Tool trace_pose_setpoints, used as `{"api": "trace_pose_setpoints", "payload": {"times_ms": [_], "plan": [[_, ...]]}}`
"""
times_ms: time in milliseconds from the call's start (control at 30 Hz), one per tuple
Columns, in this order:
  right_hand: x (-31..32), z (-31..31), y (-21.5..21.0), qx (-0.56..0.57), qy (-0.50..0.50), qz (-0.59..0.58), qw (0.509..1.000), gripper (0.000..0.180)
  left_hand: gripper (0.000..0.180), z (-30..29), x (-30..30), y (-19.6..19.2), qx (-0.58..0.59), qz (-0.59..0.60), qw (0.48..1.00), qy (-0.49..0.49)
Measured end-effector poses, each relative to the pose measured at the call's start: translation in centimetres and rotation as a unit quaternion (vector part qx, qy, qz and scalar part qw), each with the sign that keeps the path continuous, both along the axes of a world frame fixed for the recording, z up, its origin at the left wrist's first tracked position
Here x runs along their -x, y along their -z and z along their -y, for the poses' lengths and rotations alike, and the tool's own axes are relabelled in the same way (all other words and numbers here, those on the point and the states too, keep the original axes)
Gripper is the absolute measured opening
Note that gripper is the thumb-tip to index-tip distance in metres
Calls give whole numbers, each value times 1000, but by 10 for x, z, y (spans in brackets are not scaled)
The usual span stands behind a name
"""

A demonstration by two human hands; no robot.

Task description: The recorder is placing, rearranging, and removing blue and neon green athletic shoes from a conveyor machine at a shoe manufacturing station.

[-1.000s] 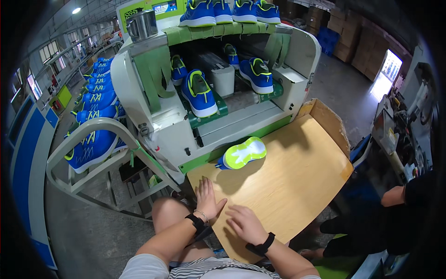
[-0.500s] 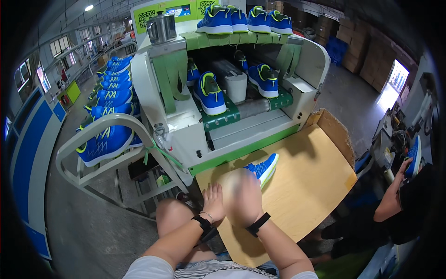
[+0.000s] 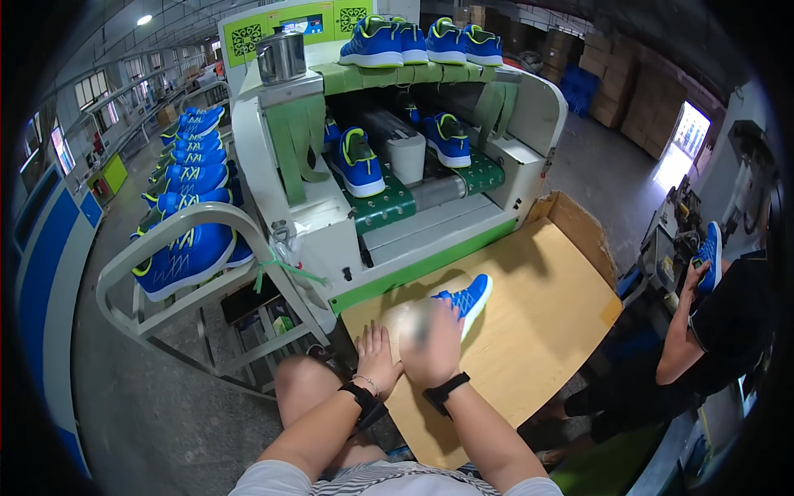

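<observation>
A blue shoe with a pale sole is seen lying on the plywood table, just in front of the green and white conveyor machine; the right hand is laid over the shoe's near end, blurred, so how tightly the fingers are closed on it cannot be told; the left hand is spread flat and open on the table beside the right hand, with nothing held in it.

Inside the machine, two blue shoes with yellow-green lining are carried on green belts, a grey block being set between them; more blue shoes are lined up on the machine's top, with a metal pot to their left; to the left of the machine, a grey tubular rack is filled with further blue shoes.

The table is bare plywood, with a raised cardboard edge at its far right corner; the floor around the machine is grey concrete, and stacked cartons are seen behind the machine to the right.

To the right of the machine, beyond the table's edge, another person in dark clothes is seen holding up a blue shoe; most of the table's right part is left open.
</observation>
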State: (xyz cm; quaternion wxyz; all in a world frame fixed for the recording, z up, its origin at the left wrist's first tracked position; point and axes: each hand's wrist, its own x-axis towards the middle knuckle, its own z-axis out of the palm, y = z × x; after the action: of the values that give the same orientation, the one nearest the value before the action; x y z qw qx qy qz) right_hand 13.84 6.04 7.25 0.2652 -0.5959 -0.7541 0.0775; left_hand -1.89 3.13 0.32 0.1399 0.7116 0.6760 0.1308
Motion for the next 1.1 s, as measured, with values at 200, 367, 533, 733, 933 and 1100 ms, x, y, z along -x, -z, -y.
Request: {"api": "trace_pose_setpoints", "payload": {"times_ms": [200,367,533,733,933,1100], "plan": [[-49,16,11,-49,143,-113,982,128,97,5,-3,-5,-13,10,1000,-1],[-80,23,42,-8,136,-415,899,106,96,4,-3,-3,-21,25,999,4],[-102,69,14,141,30,-377,915,103,93,5,-3,-1,-32,24,999,5],[-101,88,21,127,1,-391,912,91,89,8,-4,1,-58,4,998,1],[-94,89,32,45,48,-321,945,75,89,8,-4,5,-63,-8,998,-1],[-92,92,30,41,50,-331,941,75,89,9,-3,6,-67,-12,998,2]]}}
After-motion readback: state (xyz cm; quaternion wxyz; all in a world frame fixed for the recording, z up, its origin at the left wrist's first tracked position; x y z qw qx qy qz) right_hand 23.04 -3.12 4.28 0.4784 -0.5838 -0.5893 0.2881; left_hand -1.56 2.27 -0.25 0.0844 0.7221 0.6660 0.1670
